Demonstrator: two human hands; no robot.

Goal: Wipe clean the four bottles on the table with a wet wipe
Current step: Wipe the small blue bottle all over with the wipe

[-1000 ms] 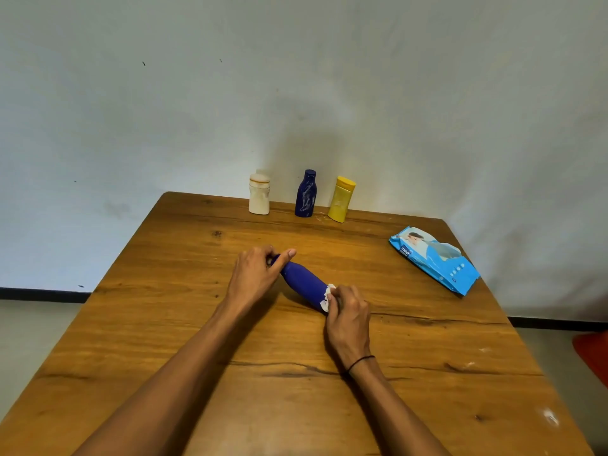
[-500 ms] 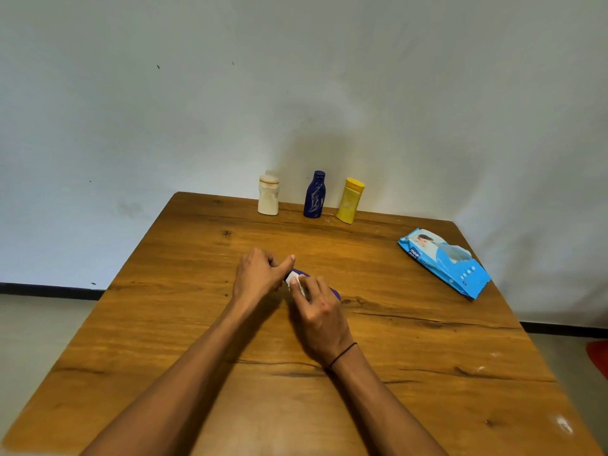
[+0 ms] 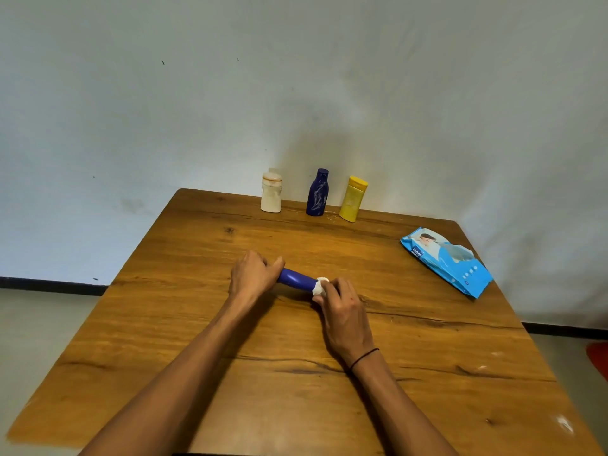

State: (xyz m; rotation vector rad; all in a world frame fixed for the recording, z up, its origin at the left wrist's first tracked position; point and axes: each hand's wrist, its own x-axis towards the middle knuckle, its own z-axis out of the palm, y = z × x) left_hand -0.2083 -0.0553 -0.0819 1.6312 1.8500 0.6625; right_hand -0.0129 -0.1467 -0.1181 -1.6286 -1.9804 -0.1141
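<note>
One blue bottle (image 3: 295, 279) lies mid-table, left hand (image 3: 251, 276) gripping its cap end, right hand (image 3: 342, 312) pinching the wet wipe (image 3: 319, 286) around it; looks like three bottles at the far edge are still waiting.

The wooden desk (image 3: 197, 324) carries three upright bottles in a row along its far edge: a white bottle (image 3: 271, 195), a dark blue bottle (image 3: 317, 194) and a yellow bottle (image 3: 352, 200). A blue wipes pack (image 3: 447, 261) lies flat near its right edge.
</note>
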